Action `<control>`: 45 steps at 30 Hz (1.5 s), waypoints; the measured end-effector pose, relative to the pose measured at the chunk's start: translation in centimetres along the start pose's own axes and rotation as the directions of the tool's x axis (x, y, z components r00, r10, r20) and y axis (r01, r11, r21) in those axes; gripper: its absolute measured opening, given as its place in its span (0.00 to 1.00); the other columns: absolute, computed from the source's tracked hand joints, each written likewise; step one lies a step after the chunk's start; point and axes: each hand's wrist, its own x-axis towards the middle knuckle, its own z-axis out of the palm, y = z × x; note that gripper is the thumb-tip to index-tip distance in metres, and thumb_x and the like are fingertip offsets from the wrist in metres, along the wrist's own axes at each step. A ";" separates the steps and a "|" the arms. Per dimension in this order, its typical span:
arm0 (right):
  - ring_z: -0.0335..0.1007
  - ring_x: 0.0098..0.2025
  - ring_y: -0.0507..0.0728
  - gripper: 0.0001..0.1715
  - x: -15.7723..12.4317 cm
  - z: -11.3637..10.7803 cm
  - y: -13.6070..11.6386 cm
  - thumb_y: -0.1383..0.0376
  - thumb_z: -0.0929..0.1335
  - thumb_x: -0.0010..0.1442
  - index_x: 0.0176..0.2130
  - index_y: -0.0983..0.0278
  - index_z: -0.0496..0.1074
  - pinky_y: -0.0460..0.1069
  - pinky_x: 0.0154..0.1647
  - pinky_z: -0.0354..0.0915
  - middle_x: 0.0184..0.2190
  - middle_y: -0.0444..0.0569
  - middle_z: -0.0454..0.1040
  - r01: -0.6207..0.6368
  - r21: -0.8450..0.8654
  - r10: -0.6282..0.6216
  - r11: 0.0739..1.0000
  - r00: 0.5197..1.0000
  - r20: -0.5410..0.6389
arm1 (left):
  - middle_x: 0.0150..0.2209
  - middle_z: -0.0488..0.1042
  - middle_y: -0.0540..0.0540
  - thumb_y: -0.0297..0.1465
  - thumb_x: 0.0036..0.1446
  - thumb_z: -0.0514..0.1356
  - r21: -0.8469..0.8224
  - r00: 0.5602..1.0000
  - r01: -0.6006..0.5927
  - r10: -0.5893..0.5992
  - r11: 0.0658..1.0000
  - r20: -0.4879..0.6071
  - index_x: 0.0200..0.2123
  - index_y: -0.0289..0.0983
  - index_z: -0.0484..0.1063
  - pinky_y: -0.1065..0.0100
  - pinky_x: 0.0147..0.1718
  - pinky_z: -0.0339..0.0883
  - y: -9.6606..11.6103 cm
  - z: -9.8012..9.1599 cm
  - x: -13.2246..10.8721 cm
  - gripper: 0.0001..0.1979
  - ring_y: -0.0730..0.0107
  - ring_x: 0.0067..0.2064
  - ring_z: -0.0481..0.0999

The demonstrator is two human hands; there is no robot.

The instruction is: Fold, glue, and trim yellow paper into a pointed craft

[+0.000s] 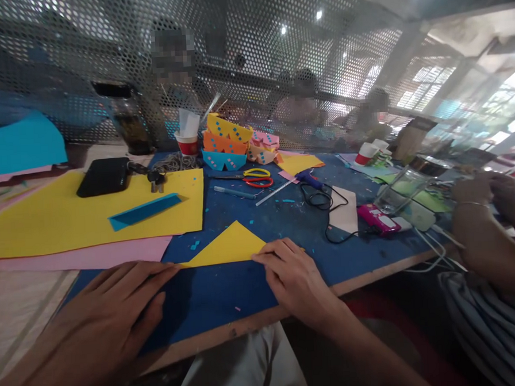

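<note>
A folded yellow paper triangle lies on the blue tabletop in front of me, its long edge toward me and its peak pointing away. My left hand has its fingers stretched out and close together, fingertips touching the triangle's left corner, thumb held apart. At the right corner, my right hand has its fingers bent and closed on the paper's edge; that corner is hidden under them. Small blue paper scraps lie just beyond the triangle.
Large yellow sheets carry a black phone, keys and a blue paper strip. Beyond are scissors, a pen, decorated paper shapes and a glue gun with its cord. Another person's arm is at right.
</note>
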 end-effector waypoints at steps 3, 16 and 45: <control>0.83 0.55 0.64 0.18 0.1 -0.2 -0.2 0.74 0.69 0.80 0.57 0.59 0.87 0.59 0.57 0.80 0.52 0.53 0.88 -0.012 -0.001 0.012 1.000 1.000 0.000 | 0.62 0.89 0.37 0.38 0.83 0.53 0.007 1.000 -0.011 0.011 1.000 0.024 0.68 0.40 0.86 0.40 0.65 0.80 -1.1 0.2 -0.3 0.25 0.43 0.61 0.87; 0.83 0.53 0.60 0.06 3.2 0.0 0.7 0.68 0.75 0.83 0.50 0.61 0.87 0.53 0.55 0.76 0.49 0.51 0.87 -0.005 -0.131 0.026 0.991 0.987 0.156 | 0.54 0.91 0.34 0.37 0.86 0.49 0.102 0.996 -0.089 0.088 0.991 0.018 0.61 0.37 0.88 0.38 0.60 0.78 0.5 -1.3 2.5 0.26 0.42 0.55 0.88; 0.85 0.56 0.63 0.08 4.7 -3.4 0.9 0.61 0.72 0.83 0.55 0.57 0.83 0.58 0.60 0.76 0.50 0.53 0.88 0.201 0.157 -0.130 0.967 0.917 -0.378 | 0.41 0.87 0.49 0.24 0.83 0.63 0.355 0.724 -0.377 0.511 0.856 -0.464 0.56 0.44 0.82 0.55 0.45 0.70 2.4 -3.9 10.5 0.10 0.56 0.43 0.83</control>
